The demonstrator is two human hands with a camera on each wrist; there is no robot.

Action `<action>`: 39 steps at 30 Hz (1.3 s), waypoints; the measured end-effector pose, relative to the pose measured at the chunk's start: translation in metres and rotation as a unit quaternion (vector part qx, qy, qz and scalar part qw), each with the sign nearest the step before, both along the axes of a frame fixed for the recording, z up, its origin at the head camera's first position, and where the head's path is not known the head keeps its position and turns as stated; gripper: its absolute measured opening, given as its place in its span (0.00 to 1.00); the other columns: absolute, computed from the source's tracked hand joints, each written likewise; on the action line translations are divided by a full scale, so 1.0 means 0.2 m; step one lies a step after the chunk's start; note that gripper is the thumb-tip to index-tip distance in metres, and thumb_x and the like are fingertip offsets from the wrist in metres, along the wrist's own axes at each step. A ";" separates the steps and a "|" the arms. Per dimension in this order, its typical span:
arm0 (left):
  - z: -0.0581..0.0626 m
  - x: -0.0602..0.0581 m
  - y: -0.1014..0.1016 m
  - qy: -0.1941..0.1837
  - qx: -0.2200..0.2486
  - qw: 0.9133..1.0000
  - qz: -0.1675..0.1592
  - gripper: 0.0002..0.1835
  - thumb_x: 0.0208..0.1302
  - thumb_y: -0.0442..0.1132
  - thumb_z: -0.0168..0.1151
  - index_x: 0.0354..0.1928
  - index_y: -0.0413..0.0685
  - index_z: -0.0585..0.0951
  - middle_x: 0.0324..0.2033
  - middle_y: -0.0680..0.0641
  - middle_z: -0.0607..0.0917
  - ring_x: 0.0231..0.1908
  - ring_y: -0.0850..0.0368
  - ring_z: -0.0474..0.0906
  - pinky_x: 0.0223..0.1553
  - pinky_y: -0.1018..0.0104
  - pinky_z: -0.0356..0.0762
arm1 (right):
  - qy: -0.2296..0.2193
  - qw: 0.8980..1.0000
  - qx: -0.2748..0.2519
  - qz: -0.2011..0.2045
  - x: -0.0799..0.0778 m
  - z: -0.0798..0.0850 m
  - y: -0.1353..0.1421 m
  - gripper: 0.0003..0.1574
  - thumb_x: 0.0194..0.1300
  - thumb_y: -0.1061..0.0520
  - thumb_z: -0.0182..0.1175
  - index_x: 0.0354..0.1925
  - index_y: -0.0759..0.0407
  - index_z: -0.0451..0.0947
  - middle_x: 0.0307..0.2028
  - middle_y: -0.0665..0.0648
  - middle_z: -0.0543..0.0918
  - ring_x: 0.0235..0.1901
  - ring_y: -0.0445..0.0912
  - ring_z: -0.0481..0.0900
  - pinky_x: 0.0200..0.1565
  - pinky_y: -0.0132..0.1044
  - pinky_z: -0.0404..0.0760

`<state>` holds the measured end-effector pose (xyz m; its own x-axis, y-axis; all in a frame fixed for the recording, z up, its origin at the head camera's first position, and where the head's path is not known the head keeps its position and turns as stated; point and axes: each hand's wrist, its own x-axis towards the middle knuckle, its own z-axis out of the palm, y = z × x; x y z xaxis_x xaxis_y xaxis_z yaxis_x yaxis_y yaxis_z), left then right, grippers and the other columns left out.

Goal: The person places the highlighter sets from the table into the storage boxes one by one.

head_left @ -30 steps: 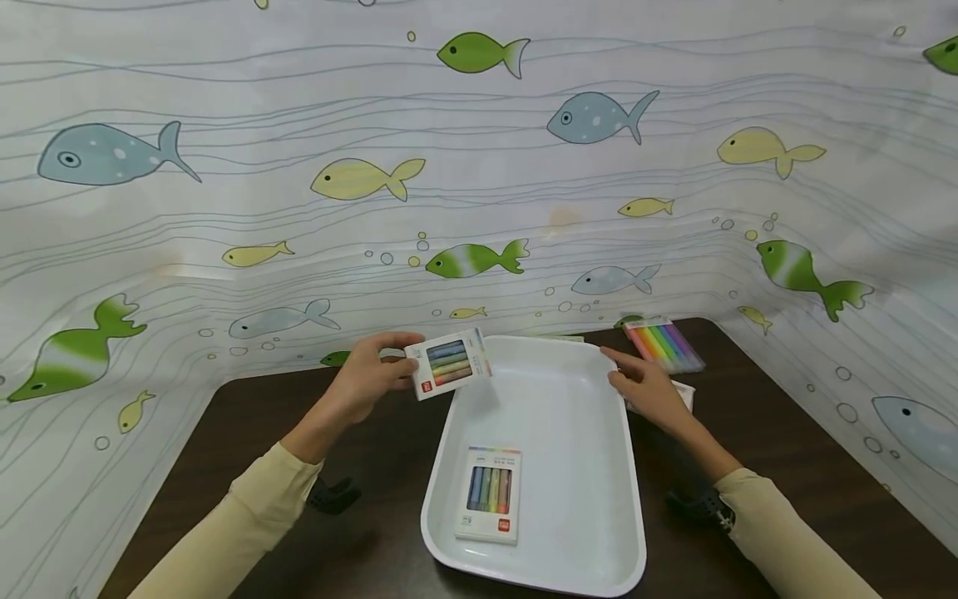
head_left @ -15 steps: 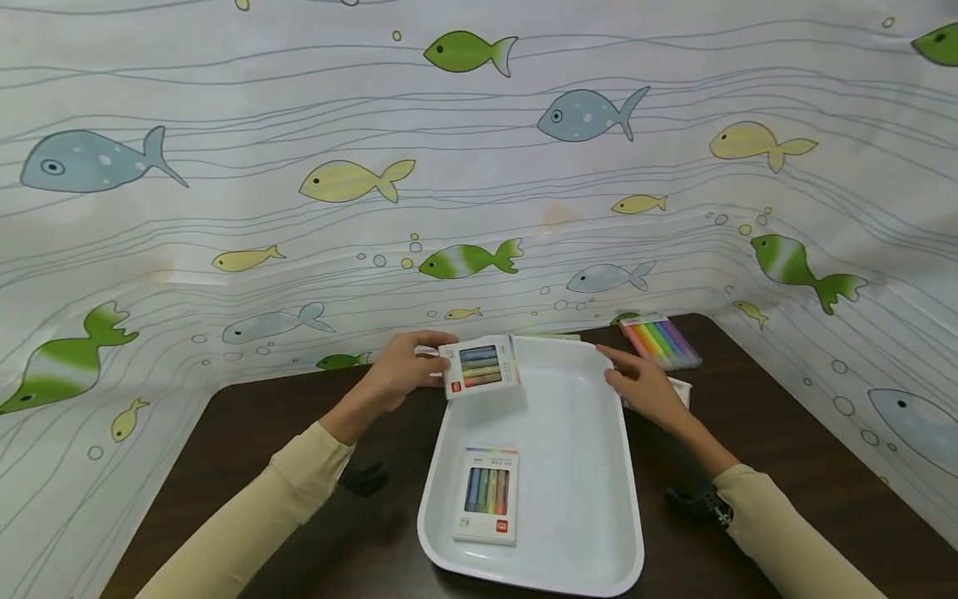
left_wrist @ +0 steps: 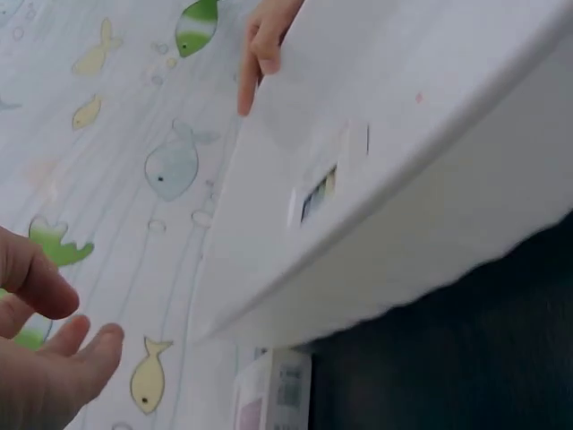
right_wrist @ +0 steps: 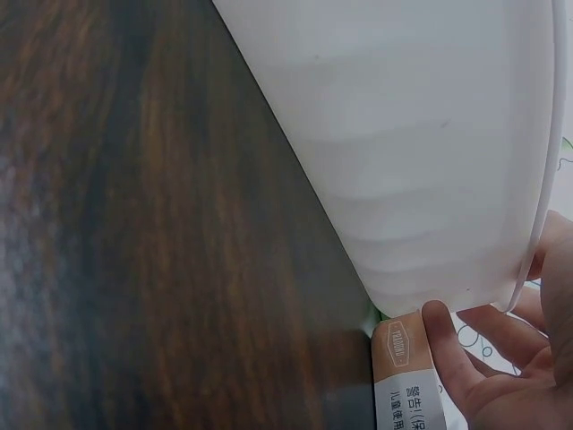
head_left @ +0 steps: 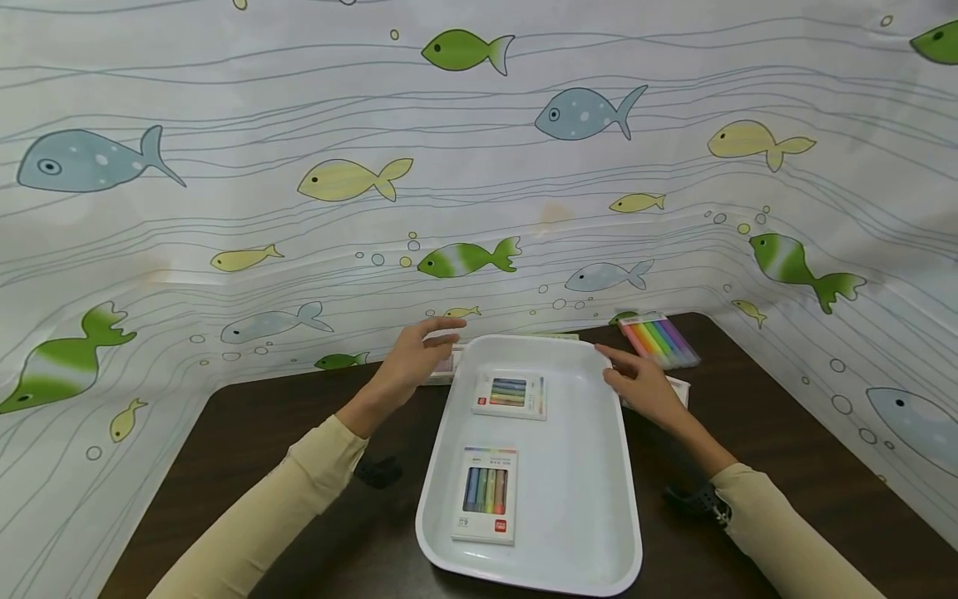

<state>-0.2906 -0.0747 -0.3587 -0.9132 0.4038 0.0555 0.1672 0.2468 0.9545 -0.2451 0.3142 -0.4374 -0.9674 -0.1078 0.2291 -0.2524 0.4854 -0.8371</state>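
A white tray (head_left: 576, 499) holds two white boxes of coloured sticks, each with a window showing the colours. The near box (head_left: 485, 497) stands lengthwise toward me; the far box (head_left: 511, 394) lies crosswise near the tray's far left. Just outside the far left rim is my left hand (head_left: 410, 359), its fingers spread and apart from the box. In the left wrist view, nothing is between the fingertips (left_wrist: 106, 345). My right hand (head_left: 645, 384) grips the tray's far right corner, thumb against the outer wall in the right wrist view.
Behind the right hand lies a clear pack of rainbow-coloured pens (head_left: 660, 339). A brown-and-grey box (right_wrist: 405, 372) stands beside the tray's corner. Another pale box (left_wrist: 273, 391) sits by the far left corner. A fish-printed sheet (head_left: 464, 183) walls the dark table (head_left: 299, 441).
My left hand has carried the second box rightward over the tray and let go of it; it now lies inside. The right hand has stayed at the tray's corner.
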 end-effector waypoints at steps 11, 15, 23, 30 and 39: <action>-0.10 -0.18 -0.14 0.100 -0.052 0.994 -0.002 0.28 0.74 0.28 0.47 0.74 0.47 0.69 0.70 0.42 0.69 0.66 0.44 0.70 0.60 0.42 0.72 | 0.011 1.000 0.002 -0.010 -0.03 -0.05 0.03 0.30 0.75 0.57 0.58 0.72 0.55 0.72 0.34 0.63 0.80 0.30 0.53 0.77 0.30 0.38 0.79; -0.15 -0.25 -0.19 0.112 -0.065 0.992 -0.003 0.29 0.74 0.27 0.48 0.75 0.45 0.67 0.71 0.38 0.69 0.66 0.40 0.70 0.61 0.41 0.72 | 0.004 1.000 -0.009 -0.008 -0.04 -0.06 0.03 0.30 0.74 0.58 0.58 0.72 0.56 0.72 0.32 0.61 0.80 0.26 0.51 0.76 0.26 0.37 0.78; -0.21 -0.31 -0.27 0.108 -0.107 0.988 0.017 0.28 0.73 0.28 0.50 0.74 0.46 0.69 0.69 0.41 0.71 0.66 0.40 0.70 0.59 0.42 0.73 | 0.006 1.000 -0.008 -0.003 -0.03 -0.04 0.01 0.30 0.74 0.57 0.59 0.72 0.56 0.72 0.38 0.64 0.82 0.30 0.51 0.77 0.31 0.36 0.78; -0.25 -0.35 -0.32 0.116 -0.123 0.985 0.023 0.25 0.74 0.28 0.50 0.72 0.44 0.71 0.68 0.40 0.71 0.67 0.38 0.68 0.61 0.41 0.71 | 0.011 1.000 -0.002 -0.006 -0.04 -0.03 0.02 0.30 0.74 0.56 0.58 0.72 0.56 0.72 0.49 0.67 0.83 0.34 0.52 0.78 0.34 0.37 0.80; -0.33 -0.39 -0.34 0.140 -0.168 0.976 0.006 0.22 0.75 0.32 0.54 0.69 0.40 0.74 0.67 0.38 0.73 0.66 0.37 0.68 0.64 0.39 0.67 | 0.019 1.000 -0.002 -0.001 -0.04 -0.06 0.02 0.30 0.74 0.56 0.59 0.71 0.57 0.73 0.50 0.67 0.83 0.35 0.53 0.77 0.34 0.36 0.79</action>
<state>-0.3678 -0.1418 -0.4244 -0.8858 0.4316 0.1706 0.4057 0.5415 0.7363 -0.2529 0.3189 -0.4484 -0.9583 -0.1055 0.2654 -0.2828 0.4817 -0.8294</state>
